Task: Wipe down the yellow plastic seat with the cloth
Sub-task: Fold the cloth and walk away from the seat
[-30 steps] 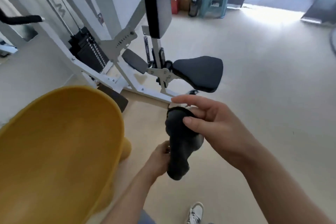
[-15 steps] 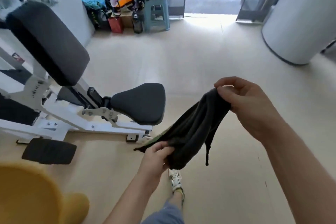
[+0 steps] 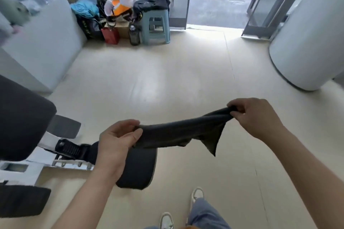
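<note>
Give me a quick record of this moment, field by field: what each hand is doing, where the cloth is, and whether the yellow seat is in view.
left hand: grips one end of the cloth
right hand: pinches the other end, held higher
cloth: dark, stretched in the air between both hands, one corner hanging down
yellow seat: not in view
under the left hand: black padded seat of a gym machine
background: plastic stool by an open doorway
wiping: not yet begun

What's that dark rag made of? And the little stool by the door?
The cloth looks like soft, matte dark fabric, maybe microfibre: it sags and folds between the left hand and right hand. The stool looks like moulded plastic: pale blue-green, smooth, slightly shiny.
</note>
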Demonstrator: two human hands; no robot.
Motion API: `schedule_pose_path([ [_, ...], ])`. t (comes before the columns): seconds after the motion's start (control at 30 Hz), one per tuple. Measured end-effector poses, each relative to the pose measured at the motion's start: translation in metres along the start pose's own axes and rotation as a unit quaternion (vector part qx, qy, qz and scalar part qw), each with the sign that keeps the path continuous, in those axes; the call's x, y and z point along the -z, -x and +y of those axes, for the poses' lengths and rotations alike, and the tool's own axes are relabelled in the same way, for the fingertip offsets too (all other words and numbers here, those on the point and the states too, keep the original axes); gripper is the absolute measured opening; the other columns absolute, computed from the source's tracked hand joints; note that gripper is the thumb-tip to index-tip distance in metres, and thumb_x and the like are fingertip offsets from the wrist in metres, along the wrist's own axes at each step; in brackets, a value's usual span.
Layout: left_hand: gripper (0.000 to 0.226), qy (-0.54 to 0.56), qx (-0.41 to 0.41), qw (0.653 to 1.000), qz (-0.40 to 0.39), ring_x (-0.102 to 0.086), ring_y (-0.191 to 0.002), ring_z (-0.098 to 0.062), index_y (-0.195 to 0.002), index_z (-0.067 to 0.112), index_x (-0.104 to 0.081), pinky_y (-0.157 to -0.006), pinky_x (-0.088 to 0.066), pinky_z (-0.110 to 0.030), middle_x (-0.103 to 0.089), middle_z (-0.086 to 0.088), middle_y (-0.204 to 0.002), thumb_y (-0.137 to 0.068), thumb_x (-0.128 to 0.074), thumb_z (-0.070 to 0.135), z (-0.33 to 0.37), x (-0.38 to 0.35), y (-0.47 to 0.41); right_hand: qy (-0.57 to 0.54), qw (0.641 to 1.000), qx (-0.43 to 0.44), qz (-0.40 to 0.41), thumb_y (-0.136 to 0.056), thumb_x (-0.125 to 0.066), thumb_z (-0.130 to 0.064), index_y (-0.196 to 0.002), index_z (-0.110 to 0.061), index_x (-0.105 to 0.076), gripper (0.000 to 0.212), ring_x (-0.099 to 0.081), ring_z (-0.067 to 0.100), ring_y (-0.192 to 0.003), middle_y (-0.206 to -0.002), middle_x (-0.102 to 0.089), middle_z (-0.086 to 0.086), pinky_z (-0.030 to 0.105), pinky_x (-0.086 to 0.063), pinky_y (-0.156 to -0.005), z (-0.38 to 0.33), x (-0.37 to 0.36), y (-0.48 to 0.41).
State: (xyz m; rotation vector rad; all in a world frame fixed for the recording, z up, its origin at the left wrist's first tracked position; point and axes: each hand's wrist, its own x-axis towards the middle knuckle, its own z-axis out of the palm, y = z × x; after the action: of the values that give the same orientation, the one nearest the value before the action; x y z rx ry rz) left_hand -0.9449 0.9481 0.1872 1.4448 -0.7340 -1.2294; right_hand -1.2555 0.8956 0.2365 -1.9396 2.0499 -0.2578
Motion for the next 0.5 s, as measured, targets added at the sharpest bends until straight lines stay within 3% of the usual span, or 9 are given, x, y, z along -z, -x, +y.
schedule_pose_path([
  [0.1,0.03,0.039,-0.019,0.999,0.025,-0.066,-0.085,-0.018,-0.078,0.02,-0.075,-0.08,-0.051,-0.033,-0.07,-0.001,-0.086,-0.078,-0.069,-0.01,0.011,-0.016,-0.05,0.041,0.997,0.061,0.031,-0.092,-0.057,-0.016,-0.106,-0.021,-0.069,0.019,-0.062,0.025,-0.084,-0.091,-0.072,0.003,0.035,-0.049,-0.074,-0.011,0.004,-0.069],
  [0.2,0.034,0.04,-0.01,0.998,0.053,-0.065,-0.088,-0.018,-0.085,0.019,-0.074,-0.083,-0.05,-0.033,-0.068,-0.001,-0.089,-0.076,-0.069,-0.013,0.024,-0.027,-0.112,0.057,0.988,0.133,0.061,-0.095,-0.052,-0.015,-0.101,-0.021,-0.067,0.017,-0.055,0.021,-0.071,-0.081,-0.069,0.0,0.031,-0.04,-0.063,-0.024,0.002,-0.149],
  [0.23,0.037,0.016,-0.006,0.999,0.045,-0.065,-0.085,-0.014,-0.086,0.021,-0.075,-0.084,-0.05,-0.032,-0.068,0.003,-0.086,-0.075,-0.069,-0.014,0.027,-0.032,-0.132,0.057,0.983,0.159,0.071,-0.095,-0.051,-0.015,-0.098,-0.021,-0.067,0.017,-0.053,0.02,-0.068,-0.079,-0.068,-0.001,0.03,-0.037,-0.061,-0.028,0.001,-0.177],
  [0.3,0.043,-0.129,0.003,0.991,0.017,-0.065,-0.08,-0.006,-0.092,0.028,-0.075,-0.085,-0.05,-0.025,-0.069,0.013,-0.079,-0.076,-0.07,-0.012,0.028,-0.039,-0.17,0.061,0.973,0.211,0.076,-0.096,-0.049,-0.015,-0.095,-0.021,-0.065,0.017,-0.053,0.02,-0.072,-0.079,-0.066,-0.003,0.031,-0.038,-0.06,-0.039,0.0,-0.234],
  [0.33,0.045,-0.242,0.012,0.97,-0.002,-0.065,-0.081,-0.005,-0.095,0.033,-0.074,-0.082,-0.048,-0.016,-0.068,0.015,-0.079,-0.078,-0.07,-0.008,0.03,-0.044,-0.188,0.063,0.968,0.232,0.076,-0.096,-0.049,-0.017,-0.095,-0.022,-0.064,0.017,-0.053,0.019,-0.076,-0.079,-0.065,-0.004,0.032,-0.041,-0.06,-0.045,-0.001,-0.261],
  [0.4,0.041,-0.45,0.016,0.892,-0.03,-0.059,-0.086,-0.002,-0.1,0.039,-0.07,-0.071,-0.037,-0.003,-0.063,0.021,-0.085,-0.083,-0.065,0.001,0.037,-0.059,-0.221,0.081,0.953,0.279,0.08,-0.095,-0.051,-0.019,-0.094,-0.023,-0.063,0.013,-0.048,0.018,-0.083,-0.083,-0.06,-0.005,0.032,-0.044,-0.057,-0.06,0.0,-0.31],
  [0.43,0.038,-0.506,0.018,0.862,-0.031,-0.055,-0.085,-0.002,-0.1,0.04,-0.07,-0.067,-0.034,-0.003,-0.059,0.024,-0.084,-0.085,-0.062,0.006,0.04,-0.064,-0.235,0.087,0.944,0.309,0.077,-0.095,-0.051,-0.021,-0.095,-0.022,-0.063,0.011,-0.048,0.018,-0.086,-0.089,-0.057,-0.003,0.032,-0.045,-0.056,-0.069,0.0,-0.335],
  [0.5,0.028,-0.536,0.027,0.844,0.012,-0.052,-0.084,-0.006,-0.1,0.035,-0.073,-0.064,-0.033,-0.011,-0.053,0.023,-0.08,-0.089,-0.061,0.014,0.051,-0.068,-0.262,0.087,0.935,0.341,0.043,-0.095,-0.044,-0.028,-0.099,-0.021,-0.061,0.018,-0.049,0.022,-0.093,-0.102,-0.052,0.002,0.036,-0.049,-0.06,-0.089,-0.001,-0.383],
])
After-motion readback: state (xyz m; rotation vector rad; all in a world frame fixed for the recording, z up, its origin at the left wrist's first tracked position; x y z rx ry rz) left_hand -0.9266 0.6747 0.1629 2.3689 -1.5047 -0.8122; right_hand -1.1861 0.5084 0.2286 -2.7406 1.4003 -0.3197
